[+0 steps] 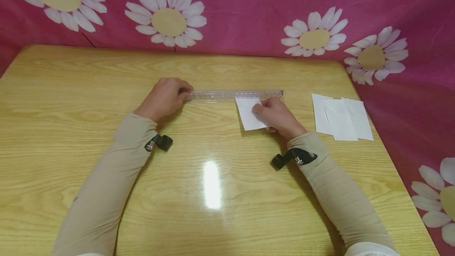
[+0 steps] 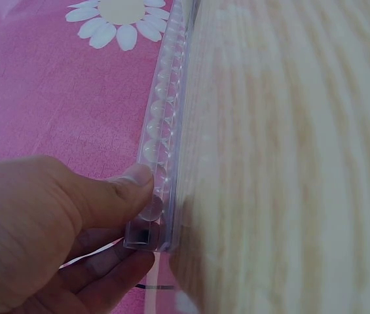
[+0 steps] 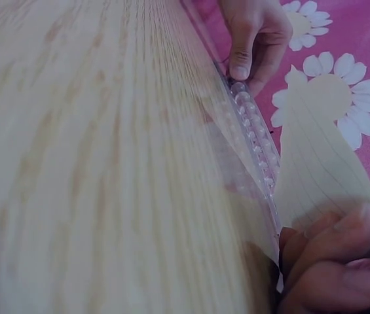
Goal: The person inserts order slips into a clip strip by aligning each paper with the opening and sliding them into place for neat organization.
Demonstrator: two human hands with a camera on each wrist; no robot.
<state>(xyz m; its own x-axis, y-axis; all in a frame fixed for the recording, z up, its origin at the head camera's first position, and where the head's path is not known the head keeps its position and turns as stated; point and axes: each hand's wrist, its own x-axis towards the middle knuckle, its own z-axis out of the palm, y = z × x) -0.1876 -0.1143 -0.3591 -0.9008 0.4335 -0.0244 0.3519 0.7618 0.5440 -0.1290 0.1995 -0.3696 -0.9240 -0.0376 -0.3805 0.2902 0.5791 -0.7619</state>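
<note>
In the head view, my left hand (image 1: 165,97) pinches the left end of a long clear plastic bar (image 1: 227,95), which looks like a ruler and lies crosswise on the table. The left wrist view shows rows of round, bead-like shapes along the bar (image 2: 155,127), with the left thumb (image 2: 122,190) over its end. My right hand (image 1: 279,115) holds a small white paper (image 1: 247,114) between thumb and fingers near the bar's right part. The paper's far edge meets the bar's near side. Faint lines show on this paper (image 3: 319,154) in the right wrist view.
Several white paper pieces (image 1: 341,119) lie overlapping near the right edge of the wooden table (image 1: 170,208). A pink cloth with large daisies (image 1: 241,19) hangs behind and to the right. Both wrists carry black camera straps.
</note>
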